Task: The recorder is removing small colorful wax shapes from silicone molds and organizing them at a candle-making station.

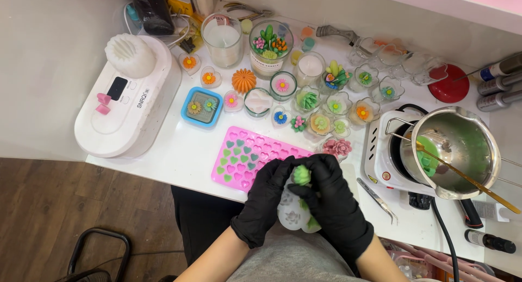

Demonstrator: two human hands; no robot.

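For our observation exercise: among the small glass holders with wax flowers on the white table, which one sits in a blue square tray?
The blue square tray, left of the pink heart mould, holds a dark slab with two flowers; the other holders are clear glass.

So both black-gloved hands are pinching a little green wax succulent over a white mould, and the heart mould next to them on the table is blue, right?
Not quite: the heart mould is pink, not blue, as the head view shows. The rest holds: the left hand and right hand, both in black gloves, pinch a small green wax succulent over a white mould.
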